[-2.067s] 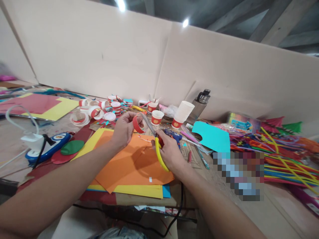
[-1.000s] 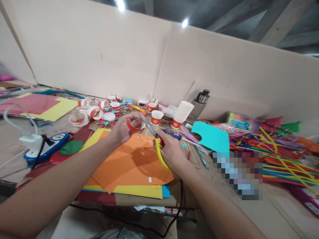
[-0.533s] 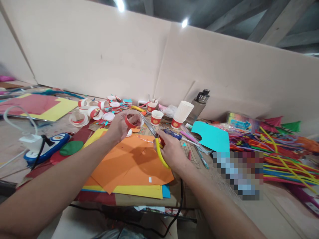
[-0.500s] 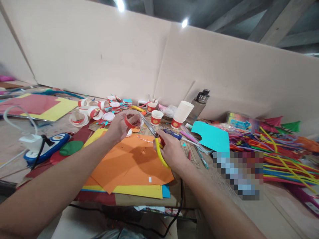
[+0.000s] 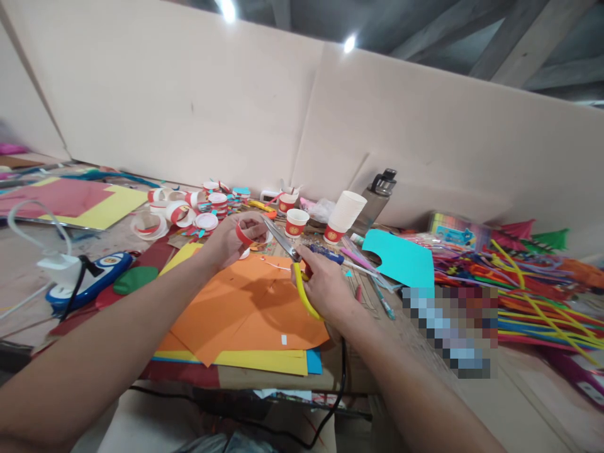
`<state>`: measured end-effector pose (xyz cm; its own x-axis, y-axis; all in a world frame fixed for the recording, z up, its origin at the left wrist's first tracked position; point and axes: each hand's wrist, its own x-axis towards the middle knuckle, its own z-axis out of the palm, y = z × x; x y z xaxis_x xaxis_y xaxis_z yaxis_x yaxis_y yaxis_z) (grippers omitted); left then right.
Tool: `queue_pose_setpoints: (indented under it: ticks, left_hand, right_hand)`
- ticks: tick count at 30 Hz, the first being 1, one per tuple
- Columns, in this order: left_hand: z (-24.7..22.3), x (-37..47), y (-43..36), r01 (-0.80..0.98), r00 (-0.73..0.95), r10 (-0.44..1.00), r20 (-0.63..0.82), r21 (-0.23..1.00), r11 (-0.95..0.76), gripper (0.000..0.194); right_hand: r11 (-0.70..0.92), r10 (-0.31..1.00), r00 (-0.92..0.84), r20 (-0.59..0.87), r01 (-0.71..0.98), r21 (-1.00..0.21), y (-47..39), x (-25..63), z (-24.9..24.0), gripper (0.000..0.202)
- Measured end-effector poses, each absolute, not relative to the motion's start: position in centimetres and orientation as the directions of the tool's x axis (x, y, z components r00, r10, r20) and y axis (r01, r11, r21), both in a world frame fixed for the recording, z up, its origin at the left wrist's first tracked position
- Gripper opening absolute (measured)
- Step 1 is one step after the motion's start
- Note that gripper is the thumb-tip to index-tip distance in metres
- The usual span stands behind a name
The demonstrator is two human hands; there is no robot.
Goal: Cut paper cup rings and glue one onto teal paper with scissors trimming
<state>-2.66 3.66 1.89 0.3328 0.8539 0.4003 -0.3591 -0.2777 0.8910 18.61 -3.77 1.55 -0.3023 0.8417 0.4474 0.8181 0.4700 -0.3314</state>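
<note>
Red strip (image 5: pixel 242 235): mid-frame; likely light, bendy, easily creased; best held by its edge.
Left hand (image 5: pixel 231 242): fingers clamped on strip.
Right hand (image 5: pixel 323 277): fingers wrapped round scissors (image 5: pixel 294 253).

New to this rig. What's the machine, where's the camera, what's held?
There's no machine: these are a person's two bare hands. The view comes from one camera worn on the head, looking forward and down. The left hand holds a curled red paper band; the right hand grips yellow-handled scissors, blades toward the band. Below them on the table lies an orange sheet. Around it are paper cups, a bottle and a cyan sheet.
</note>
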Motion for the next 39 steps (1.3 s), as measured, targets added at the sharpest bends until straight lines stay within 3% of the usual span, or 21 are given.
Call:
queue_pose_setpoints:
  ticks: [6, 13, 23, 39]
  left_hand:
    - [2.3, -2.8, 3.6, -0.339, 0.388, 0.844, 0.369, 0.909, -0.242, 0.028]
    - [2.8, -2.7, 3.2, -0.357, 0.129, 0.899, 0.418, 0.866, -0.351, 0.024]
    - [3.1, -2.0, 2.3, -0.295, 0.278, 0.902, 0.33, 0.923, -0.247, 0.031]
    - [2.2, -2.5, 3.2, -0.325, 0.322, 0.859, 0.399, 0.898, -0.295, 0.023]
  right_hand:
    - [0.469, 0.842, -0.297, 0.451, 0.817, -0.336, -3.9, 18.5, 1.9, 0.037]
    - [0.452, 0.85, -0.288, 0.441, 0.829, -0.33, -3.9, 18.4, 1.7, 0.034]
    - [0.417, 0.85, -0.286, 0.441, 0.878, -0.234, -3.8, 18.6, 1.2, 0.043]
    - [0.444, 0.843, -0.292, 0.452, 0.852, -0.277, -3.7, 18.7, 1.3, 0.043]
